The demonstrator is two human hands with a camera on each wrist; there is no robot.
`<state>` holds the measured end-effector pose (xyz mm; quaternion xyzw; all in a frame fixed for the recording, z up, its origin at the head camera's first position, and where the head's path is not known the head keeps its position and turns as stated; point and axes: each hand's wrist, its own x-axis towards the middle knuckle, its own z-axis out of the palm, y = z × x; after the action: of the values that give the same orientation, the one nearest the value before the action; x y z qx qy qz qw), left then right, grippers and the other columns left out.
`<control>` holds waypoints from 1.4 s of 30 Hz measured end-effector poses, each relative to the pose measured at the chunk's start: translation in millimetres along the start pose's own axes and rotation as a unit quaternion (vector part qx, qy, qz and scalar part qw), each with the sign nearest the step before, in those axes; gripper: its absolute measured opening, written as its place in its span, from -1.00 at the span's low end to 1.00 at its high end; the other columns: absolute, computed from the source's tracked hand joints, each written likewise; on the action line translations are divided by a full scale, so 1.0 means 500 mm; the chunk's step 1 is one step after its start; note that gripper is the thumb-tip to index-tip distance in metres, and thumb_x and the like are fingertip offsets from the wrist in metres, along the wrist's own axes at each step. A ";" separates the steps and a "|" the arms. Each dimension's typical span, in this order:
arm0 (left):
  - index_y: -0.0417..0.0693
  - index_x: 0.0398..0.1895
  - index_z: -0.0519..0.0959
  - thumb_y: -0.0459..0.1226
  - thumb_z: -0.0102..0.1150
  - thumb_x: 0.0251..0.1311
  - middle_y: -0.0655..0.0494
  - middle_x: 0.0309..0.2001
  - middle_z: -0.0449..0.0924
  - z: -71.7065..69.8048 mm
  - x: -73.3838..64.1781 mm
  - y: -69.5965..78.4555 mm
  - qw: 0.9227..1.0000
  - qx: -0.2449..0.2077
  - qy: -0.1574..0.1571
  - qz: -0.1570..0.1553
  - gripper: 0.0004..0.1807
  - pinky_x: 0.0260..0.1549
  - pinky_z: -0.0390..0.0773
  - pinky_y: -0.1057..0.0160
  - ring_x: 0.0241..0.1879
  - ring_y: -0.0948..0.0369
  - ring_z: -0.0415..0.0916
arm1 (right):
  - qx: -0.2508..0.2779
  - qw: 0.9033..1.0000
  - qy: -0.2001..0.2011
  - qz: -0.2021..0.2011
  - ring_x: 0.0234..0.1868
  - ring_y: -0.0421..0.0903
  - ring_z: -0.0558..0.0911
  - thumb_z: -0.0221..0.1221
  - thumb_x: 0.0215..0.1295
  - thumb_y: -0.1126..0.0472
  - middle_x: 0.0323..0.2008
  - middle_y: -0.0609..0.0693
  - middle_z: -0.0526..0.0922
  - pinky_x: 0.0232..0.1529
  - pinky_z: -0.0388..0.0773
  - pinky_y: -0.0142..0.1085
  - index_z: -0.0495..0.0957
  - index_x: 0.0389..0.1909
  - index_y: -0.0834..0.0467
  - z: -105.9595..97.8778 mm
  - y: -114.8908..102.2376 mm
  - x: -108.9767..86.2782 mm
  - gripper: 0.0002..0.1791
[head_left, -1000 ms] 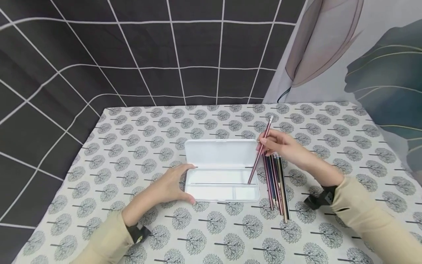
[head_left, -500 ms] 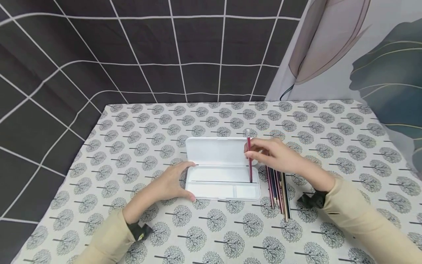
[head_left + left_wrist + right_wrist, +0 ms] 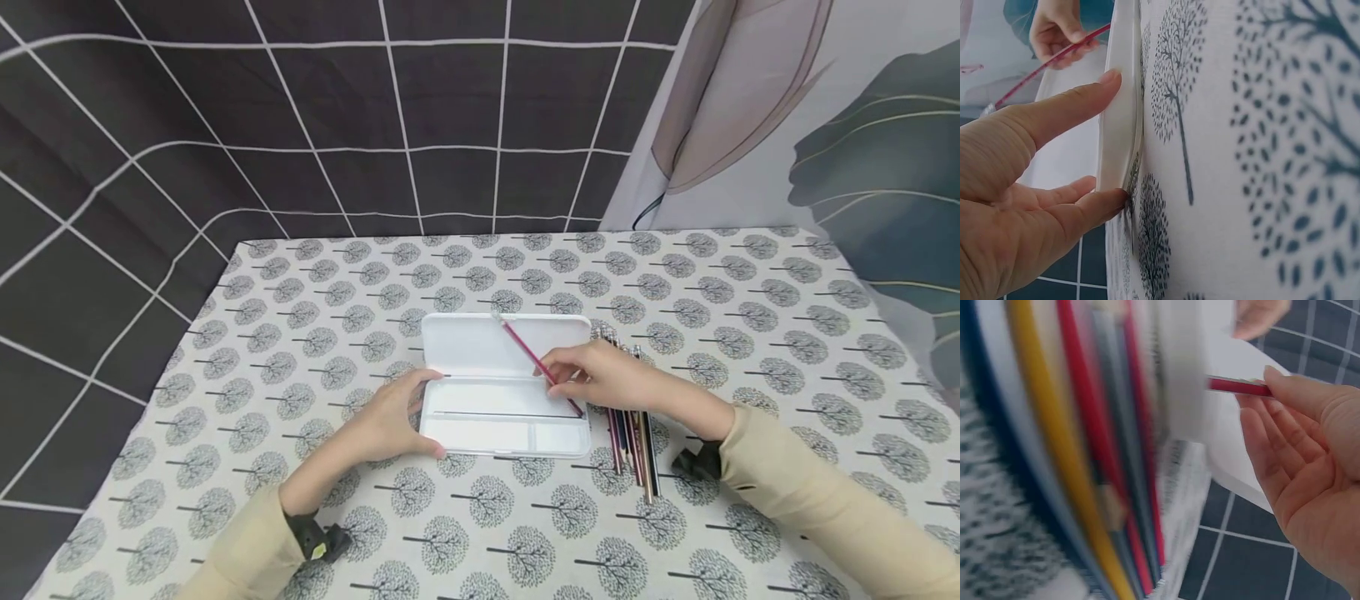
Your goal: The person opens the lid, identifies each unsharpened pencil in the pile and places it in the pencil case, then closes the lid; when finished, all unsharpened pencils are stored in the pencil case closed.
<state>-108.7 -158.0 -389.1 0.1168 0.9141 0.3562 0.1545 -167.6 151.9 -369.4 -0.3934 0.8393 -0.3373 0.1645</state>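
A white pencil case [image 3: 480, 433] lies on the table with its lid [image 3: 472, 342] raised at the back. My left hand [image 3: 390, 417] grips its left end, thumb at the front corner and fingers near the hinge. In the left wrist view the thumb [image 3: 1072, 112] lies along the case's side wall. My right hand [image 3: 592, 375] pinches a red pencil [image 3: 528, 354] over the case's right half. The pencil leans left, its eraser end up in front of the lid and its lower end inside the long rear compartment. The right wrist view shows the red pencil [image 3: 1238, 385] between thumb and fingers.
Several pencils [image 3: 633, 454] lie side by side just right of the case, partly under the right forearm. A tree-patterned cloth [image 3: 315, 292] covers the table. A dark gridded curtain [image 3: 450, 100] hangs behind, with a floral one [image 3: 877, 167] at the right.
My right hand has moved left and down toward the case. The red pencil has swung from near upright to leaning left. My left hand stays at the case's left end.
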 end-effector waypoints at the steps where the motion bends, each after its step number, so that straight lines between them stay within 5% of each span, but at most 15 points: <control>1: -0.08 0.27 0.28 -0.17 0.61 -0.56 -0.15 0.28 0.30 0.000 -0.001 0.000 1.000 0.000 0.000 0.000 0.11 0.16 0.41 0.09 0.19 -0.06 0.37 | -0.002 1.000 -0.005 0.004 -0.30 -0.22 0.65 0.26 0.12 0.28 -0.33 -0.04 0.69 -0.28 0.60 -0.50 0.57 -0.12 0.24 0.004 0.000 0.000 -0.72; 9: -0.19 0.26 0.23 -0.21 0.62 -0.57 -0.25 0.27 0.29 -0.006 -0.007 0.008 1.000 -0.015 -0.001 -0.009 0.13 0.19 0.36 0.08 0.19 -0.08 0.37 | -0.052 0.998 -0.023 0.014 -0.39 -0.36 0.59 0.31 0.07 0.20 -0.40 -0.14 0.69 -0.31 0.57 -0.51 0.66 -0.24 0.16 0.029 -0.003 0.006 -0.79; 16: -0.23 0.25 0.23 -0.24 0.61 -0.55 -0.25 0.28 0.27 -0.006 -0.005 0.010 0.999 -0.044 -0.014 0.000 0.11 0.15 0.40 0.15 0.22 -0.07 0.34 | -0.137 0.990 -0.018 -0.031 -0.33 -0.30 0.63 0.26 0.14 0.17 -0.32 -0.09 0.71 -0.21 0.60 -0.42 0.67 -0.20 0.13 0.050 -0.001 0.000 -0.79; 28: -0.22 0.24 0.26 -0.18 0.62 -0.60 -0.24 0.26 0.30 -0.008 0.000 0.003 0.999 -0.035 -0.011 0.003 0.13 0.12 0.43 0.12 0.16 -0.09 0.40 | -0.128 0.990 -0.017 -0.049 -0.23 -0.20 0.64 0.18 0.22 0.23 -0.20 -0.03 0.67 -0.13 0.61 -0.36 0.63 -0.10 0.19 0.047 0.002 -0.019 -0.75; 42: -0.18 0.24 0.28 -0.09 0.61 -0.60 -0.18 0.25 0.34 -0.012 0.004 0.006 1.000 0.002 -0.014 0.000 0.13 0.20 0.34 -0.02 0.21 -0.08 0.33 | -0.082 0.988 0.109 -0.068 -0.10 -0.13 0.63 0.26 0.11 0.32 -0.14 -0.03 0.68 -0.02 0.58 -0.26 0.64 -0.15 0.15 0.009 0.038 -0.099 -0.76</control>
<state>-112.4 -159.0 -383.3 0.1223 0.9127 0.3524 0.1670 -144.1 197.0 -385.3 -0.4225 0.8484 -0.3184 0.0162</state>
